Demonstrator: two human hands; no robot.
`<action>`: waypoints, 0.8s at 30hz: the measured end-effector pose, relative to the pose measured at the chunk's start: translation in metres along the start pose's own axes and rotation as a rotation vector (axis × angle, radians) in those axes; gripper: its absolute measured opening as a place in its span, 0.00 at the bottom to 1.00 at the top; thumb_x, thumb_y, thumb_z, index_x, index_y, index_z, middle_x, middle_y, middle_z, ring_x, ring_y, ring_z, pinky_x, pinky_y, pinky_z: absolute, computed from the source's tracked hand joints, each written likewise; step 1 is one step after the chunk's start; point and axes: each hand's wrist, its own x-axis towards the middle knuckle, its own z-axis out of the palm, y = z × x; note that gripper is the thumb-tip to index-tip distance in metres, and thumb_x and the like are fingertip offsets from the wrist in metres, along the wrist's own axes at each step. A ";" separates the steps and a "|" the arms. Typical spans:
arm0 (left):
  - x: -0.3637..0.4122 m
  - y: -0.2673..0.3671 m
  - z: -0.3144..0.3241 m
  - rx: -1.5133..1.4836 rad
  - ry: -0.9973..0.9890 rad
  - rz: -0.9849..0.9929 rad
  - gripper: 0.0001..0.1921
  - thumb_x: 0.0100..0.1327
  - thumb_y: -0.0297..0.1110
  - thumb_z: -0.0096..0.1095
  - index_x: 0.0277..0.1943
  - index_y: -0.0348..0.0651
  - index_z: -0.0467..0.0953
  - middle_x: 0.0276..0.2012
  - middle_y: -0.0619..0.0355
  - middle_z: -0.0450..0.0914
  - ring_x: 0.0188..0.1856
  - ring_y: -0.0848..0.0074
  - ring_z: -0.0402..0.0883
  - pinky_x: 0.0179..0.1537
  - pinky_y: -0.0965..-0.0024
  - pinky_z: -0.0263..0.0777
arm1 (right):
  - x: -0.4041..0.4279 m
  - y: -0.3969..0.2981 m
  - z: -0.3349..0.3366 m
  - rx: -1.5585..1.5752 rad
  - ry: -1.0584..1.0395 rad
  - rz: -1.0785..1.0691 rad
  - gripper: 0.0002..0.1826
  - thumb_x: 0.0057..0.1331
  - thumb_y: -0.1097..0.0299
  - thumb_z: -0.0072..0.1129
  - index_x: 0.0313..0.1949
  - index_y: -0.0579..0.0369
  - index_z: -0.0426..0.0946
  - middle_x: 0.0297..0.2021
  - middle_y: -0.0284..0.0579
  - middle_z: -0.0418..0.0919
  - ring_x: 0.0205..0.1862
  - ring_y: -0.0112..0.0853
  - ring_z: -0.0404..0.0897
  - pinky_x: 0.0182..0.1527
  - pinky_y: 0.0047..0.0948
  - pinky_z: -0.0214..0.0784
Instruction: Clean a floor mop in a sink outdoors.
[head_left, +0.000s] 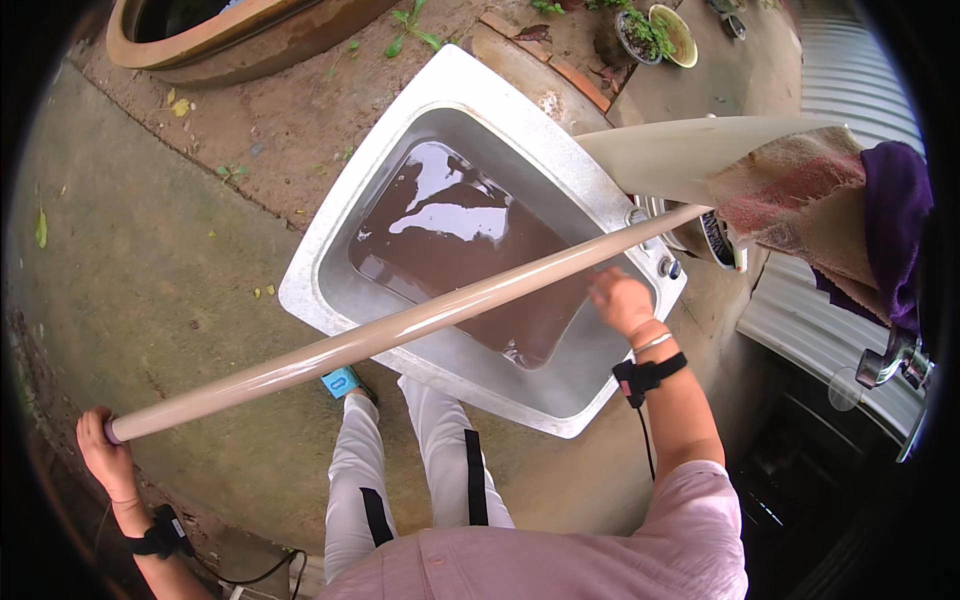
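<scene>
A long beige pole or tube (420, 319) slants across a white-rimmed sink basin (450, 71) in the head view. My left hand (105, 450) grips its lower left end. The far end reaches the cloths at the right, and its tip is hidden. My right hand (621, 300) is over the basin's right side, just below the pole, its fingers blurred; whether it touches anything is unclear. Murky brown water (487, 270) lies in the basin and reflects the sky.
A large clay vessel (247, 56) stands at the upper left, potted plants (641, 37) at the top right. Beside the basin are a pale curved surface (660, 154), a patterned cloth (795, 187), a purple cloth (896, 225) and corrugated sheet metal (795, 300). My feet are below the basin.
</scene>
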 end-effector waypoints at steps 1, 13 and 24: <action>-0.001 0.000 0.000 -0.002 -0.003 -0.002 0.07 0.45 0.21 0.53 0.30 0.38 0.67 0.27 0.51 0.69 0.34 0.58 0.68 0.38 0.63 0.62 | 0.014 -0.015 0.017 0.041 -0.133 -0.012 0.15 0.56 0.64 0.49 0.44 0.51 0.73 0.43 0.49 0.72 0.46 0.41 0.72 0.49 0.35 0.63; 0.005 0.012 0.004 -0.034 -0.032 -0.024 0.06 0.47 0.23 0.55 0.29 0.36 0.67 0.27 0.50 0.68 0.33 0.58 0.67 0.37 0.64 0.62 | 0.154 -0.057 0.117 -0.247 -0.462 0.152 0.22 0.56 0.69 0.44 0.51 0.62 0.66 0.56 0.59 0.60 0.53 0.44 0.68 0.54 0.35 0.61; 0.005 0.008 0.014 -0.068 -0.092 -0.042 0.06 0.46 0.22 0.54 0.29 0.36 0.67 0.27 0.51 0.68 0.33 0.58 0.67 0.37 0.65 0.62 | 0.136 -0.055 0.108 -0.482 -0.387 -0.043 0.19 0.58 0.65 0.46 0.49 0.55 0.68 0.49 0.46 0.69 0.53 0.35 0.68 0.52 0.34 0.63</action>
